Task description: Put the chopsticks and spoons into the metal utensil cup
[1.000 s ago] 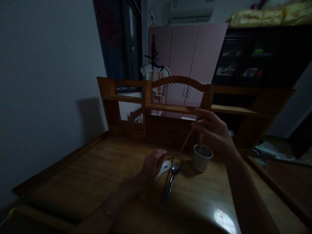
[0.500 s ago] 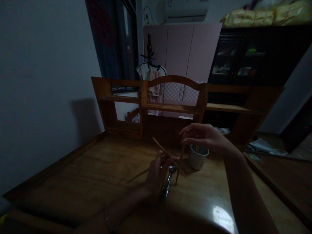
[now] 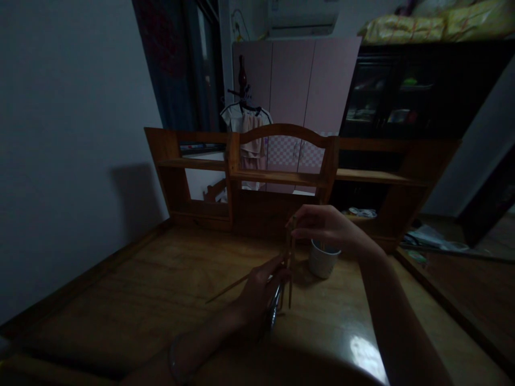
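Note:
My right hand (image 3: pixel 324 226) pinches the upper end of an upright chopstick (image 3: pixel 290 295) over the desk. My left hand (image 3: pixel 259 289) is closed lower down, its fingertips around a second, near-upright chopstick close beside the first. Beneath the left hand a shiny metal spoon (image 3: pixel 272 311) shows its handle; its bowl is hidden by the fingers. Another thin chopstick (image 3: pixel 227 289) sticks out to the left from behind the left hand; I cannot tell whether it is held or lies on the desk. A light-coloured cup (image 3: pixel 323 264) with sticks inside stands below the right wrist.
The wooden desk (image 3: pixel 161 273) has a wooden shelf unit (image 3: pixel 281 177) along its back edge. A wall (image 3: pixel 72 134) rises at the left. Behind stand a pink wardrobe (image 3: pixel 292 86), a clothes rack with garments (image 3: pixel 251 131) and a dark cabinet (image 3: pixel 386 96).
My right hand has moved left with its chopstick. The chopstick in my left hand has swung from slanted to nearly upright, meeting the other, and the left fingers now cover the spoon's bowl.

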Action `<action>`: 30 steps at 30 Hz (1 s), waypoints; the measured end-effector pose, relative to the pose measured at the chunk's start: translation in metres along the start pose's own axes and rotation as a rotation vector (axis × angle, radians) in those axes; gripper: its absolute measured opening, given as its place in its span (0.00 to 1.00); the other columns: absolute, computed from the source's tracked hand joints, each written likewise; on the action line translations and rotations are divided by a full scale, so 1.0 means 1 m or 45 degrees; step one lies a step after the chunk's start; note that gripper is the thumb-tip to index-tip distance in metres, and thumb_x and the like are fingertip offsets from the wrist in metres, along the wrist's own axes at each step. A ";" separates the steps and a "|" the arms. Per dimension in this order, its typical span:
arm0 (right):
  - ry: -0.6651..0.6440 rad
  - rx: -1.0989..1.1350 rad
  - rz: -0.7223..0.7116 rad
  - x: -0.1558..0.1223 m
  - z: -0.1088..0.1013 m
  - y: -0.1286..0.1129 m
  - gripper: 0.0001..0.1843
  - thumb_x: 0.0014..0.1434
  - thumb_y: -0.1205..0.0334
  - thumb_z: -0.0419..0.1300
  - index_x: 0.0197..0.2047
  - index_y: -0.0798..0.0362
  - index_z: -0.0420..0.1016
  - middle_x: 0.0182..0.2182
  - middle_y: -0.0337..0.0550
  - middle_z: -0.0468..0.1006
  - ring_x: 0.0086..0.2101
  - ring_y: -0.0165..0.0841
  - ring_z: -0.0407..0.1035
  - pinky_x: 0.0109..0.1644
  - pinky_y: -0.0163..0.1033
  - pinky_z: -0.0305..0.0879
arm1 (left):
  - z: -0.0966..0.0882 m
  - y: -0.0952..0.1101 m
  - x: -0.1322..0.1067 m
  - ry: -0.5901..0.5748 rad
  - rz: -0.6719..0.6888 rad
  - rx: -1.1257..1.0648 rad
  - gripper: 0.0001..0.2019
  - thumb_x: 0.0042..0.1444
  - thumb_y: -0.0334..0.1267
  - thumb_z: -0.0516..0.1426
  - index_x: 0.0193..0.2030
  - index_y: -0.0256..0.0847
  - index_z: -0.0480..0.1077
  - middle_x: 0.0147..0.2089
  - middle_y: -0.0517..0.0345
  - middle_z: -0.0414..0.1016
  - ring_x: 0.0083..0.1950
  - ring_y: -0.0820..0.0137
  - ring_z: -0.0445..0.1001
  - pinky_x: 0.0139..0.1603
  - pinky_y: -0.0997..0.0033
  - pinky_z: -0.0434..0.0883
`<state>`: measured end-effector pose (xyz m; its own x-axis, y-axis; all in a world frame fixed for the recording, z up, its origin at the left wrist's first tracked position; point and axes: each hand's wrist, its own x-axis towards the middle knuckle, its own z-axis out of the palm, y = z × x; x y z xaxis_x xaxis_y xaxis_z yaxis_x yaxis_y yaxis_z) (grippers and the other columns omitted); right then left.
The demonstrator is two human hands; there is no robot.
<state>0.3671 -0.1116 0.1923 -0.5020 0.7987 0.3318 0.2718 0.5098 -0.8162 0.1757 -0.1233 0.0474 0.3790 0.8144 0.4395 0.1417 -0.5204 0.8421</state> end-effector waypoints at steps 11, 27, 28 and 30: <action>-0.142 0.062 0.065 0.000 -0.003 0.009 0.18 0.50 0.58 0.68 0.42 0.54 0.71 0.38 0.43 0.79 0.40 0.34 0.74 0.45 0.40 0.71 | 0.001 -0.013 -0.002 -0.077 0.025 0.080 0.10 0.61 0.42 0.54 0.45 0.44 0.72 0.40 0.57 0.78 0.40 0.68 0.76 0.41 0.73 0.72; -0.186 -0.249 0.012 -0.007 -0.002 -0.009 0.16 0.55 0.51 0.65 0.40 0.55 0.79 0.36 0.43 0.79 0.35 0.34 0.74 0.36 0.34 0.70 | -0.001 -0.010 -0.002 -0.194 -0.035 0.249 0.11 0.61 0.44 0.54 0.43 0.43 0.73 0.37 0.59 0.78 0.36 0.71 0.75 0.36 0.76 0.70; -0.179 -0.236 0.034 -0.007 -0.001 -0.009 0.16 0.55 0.51 0.64 0.40 0.55 0.79 0.35 0.43 0.79 0.34 0.34 0.75 0.35 0.34 0.70 | -0.001 -0.010 -0.002 -0.200 -0.031 0.250 0.11 0.61 0.44 0.54 0.43 0.43 0.73 0.37 0.59 0.77 0.36 0.71 0.75 0.36 0.76 0.70; -0.173 -0.228 0.077 -0.008 0.000 -0.007 0.16 0.56 0.51 0.64 0.40 0.54 0.78 0.33 0.43 0.80 0.33 0.34 0.75 0.34 0.34 0.69 | -0.001 -0.010 -0.002 -0.202 -0.020 0.249 0.11 0.61 0.45 0.53 0.44 0.43 0.73 0.37 0.59 0.77 0.36 0.71 0.75 0.36 0.76 0.70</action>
<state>0.3695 -0.1220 0.1953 -0.5828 0.7856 0.2080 0.4403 0.5203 -0.7317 0.1729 -0.1192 0.0386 0.5122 0.7802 0.3591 0.3172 -0.5604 0.7651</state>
